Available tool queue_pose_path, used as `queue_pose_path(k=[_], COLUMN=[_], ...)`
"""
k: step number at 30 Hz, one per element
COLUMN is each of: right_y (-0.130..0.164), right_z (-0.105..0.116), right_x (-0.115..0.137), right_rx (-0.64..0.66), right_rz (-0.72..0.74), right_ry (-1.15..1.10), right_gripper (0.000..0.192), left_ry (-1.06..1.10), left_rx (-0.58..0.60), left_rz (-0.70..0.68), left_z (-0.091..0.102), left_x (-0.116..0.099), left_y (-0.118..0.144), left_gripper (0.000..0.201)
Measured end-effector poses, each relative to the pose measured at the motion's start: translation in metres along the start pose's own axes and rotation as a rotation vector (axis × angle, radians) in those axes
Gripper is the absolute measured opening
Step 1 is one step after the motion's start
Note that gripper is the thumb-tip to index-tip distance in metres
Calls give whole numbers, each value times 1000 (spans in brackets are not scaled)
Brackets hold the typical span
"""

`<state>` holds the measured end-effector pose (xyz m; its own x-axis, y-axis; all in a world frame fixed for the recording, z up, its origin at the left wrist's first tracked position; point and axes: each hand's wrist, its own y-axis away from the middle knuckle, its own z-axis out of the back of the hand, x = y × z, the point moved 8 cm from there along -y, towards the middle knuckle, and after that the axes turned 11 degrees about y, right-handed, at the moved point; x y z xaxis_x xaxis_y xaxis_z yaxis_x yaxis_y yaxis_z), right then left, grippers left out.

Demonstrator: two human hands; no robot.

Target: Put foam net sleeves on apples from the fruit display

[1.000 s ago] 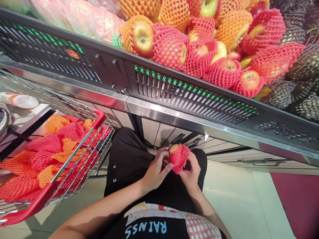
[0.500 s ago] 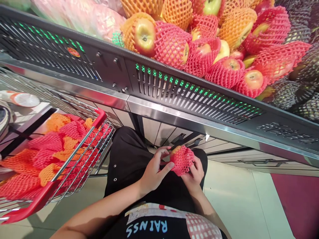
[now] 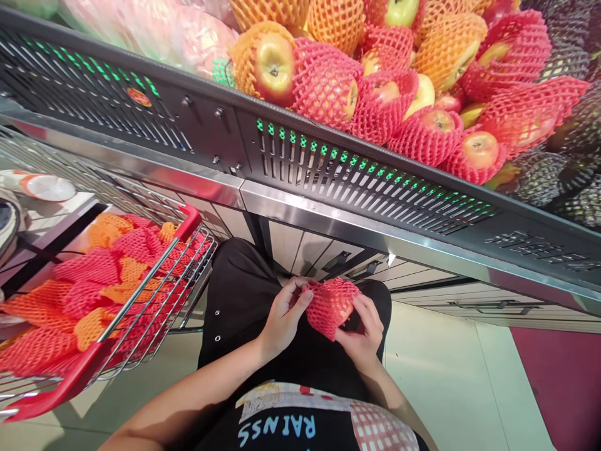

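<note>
A pink foam fruit net [image 3: 323,307] is held over my lap, with part of an apple [image 3: 346,311] showing at its right side. My left hand [image 3: 284,313] pinches the net's left edge between thumb and fingers. On the other side, my right hand [image 3: 364,329] curves its fingers over the netted apple's right edge, its thumb lower down near the net's bottom. A dark gap shows between that thumb and the fingers. Most of the apple is hidden by the mesh.
Ahead is a black slotted display rail [image 3: 370,169] with netted apples [image 3: 439,128] behind it. A shopping cart [image 3: 141,307] at left holds many loose pink and orange foam nets [image 3: 87,266]. Cabinet doors [image 3: 305,250] stand below the steel edge.
The net has shifted left and spread toward my left hand, which now grips its edge. The apple's bare part has gone from the upper left to the right side.
</note>
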<state>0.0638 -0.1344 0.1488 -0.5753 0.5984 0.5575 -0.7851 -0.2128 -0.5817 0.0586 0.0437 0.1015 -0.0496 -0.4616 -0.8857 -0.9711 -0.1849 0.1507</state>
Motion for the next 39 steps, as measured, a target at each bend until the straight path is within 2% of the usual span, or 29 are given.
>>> queue_pose_path(k=[3, 5, 7, 9, 11, 12, 14, 17, 19, 21, 23, 25, 28, 34, 39], right_y=[-1, -1, -1, -2, -3, -3, -6, -11, -14, -12, -4, 6, 14, 17, 21], right_z=[-4, -5, -6, -9, -13, -15, -19, -17, -11, -11, -23, -41, -56, -59, -62], right_x=[-5, -4, -2, 2, 5, 7, 8, 3, -7, -24, -39, -44, -41, -46, -56], right_rx=[34, 34, 48, 83, 123, 155, 220, 251, 176, 117, 180, 326, 446, 399, 376], right_rz=[-126, -123, -73, -11, 40, 56, 49, -55, -177, -347, -539, -665, -726, -831, -919], right_ry=[-87, -77, -23, 51, 113, 131, 104, -173, -410, -540, -604, -689, -819, -977, -1046], right_gripper=[63, 59, 53, 48, 44, 43, 45, 48, 38, 26, 24, 26, 30, 32, 35], left_ry=[-7, 26, 58, 3, -141, -210, -245, -133, -47, 40, 116, 155, 170, 125, 169], left_rx=[-48, -55, -1, 107, 142, 121, 56, 16, 16, 41, 81, 116, 156, 136, 150], left_rz=[48, 97, 113, 111, 115, 118, 113, 94, 68, 41, 15, -10, -25, -28, -22], left_z=[3, 4, 0, -8, -10, -9, -3, 3, 6, 5, 2, -2, -7, -5, -5], left_x=[11, 19, 23, 23, 25, 25, 26, 28, 26, 22, 17, 13, 11, 14, 17], left_y=[-3, -3, -1, 3, 5, 5, 4, -1, -4, -5, -6, -5, -4, -4, -3], left_gripper=[25, 24, 27, 55, 82, 87, 80, 66, 59, 58, 59, 60, 59, 60, 61])
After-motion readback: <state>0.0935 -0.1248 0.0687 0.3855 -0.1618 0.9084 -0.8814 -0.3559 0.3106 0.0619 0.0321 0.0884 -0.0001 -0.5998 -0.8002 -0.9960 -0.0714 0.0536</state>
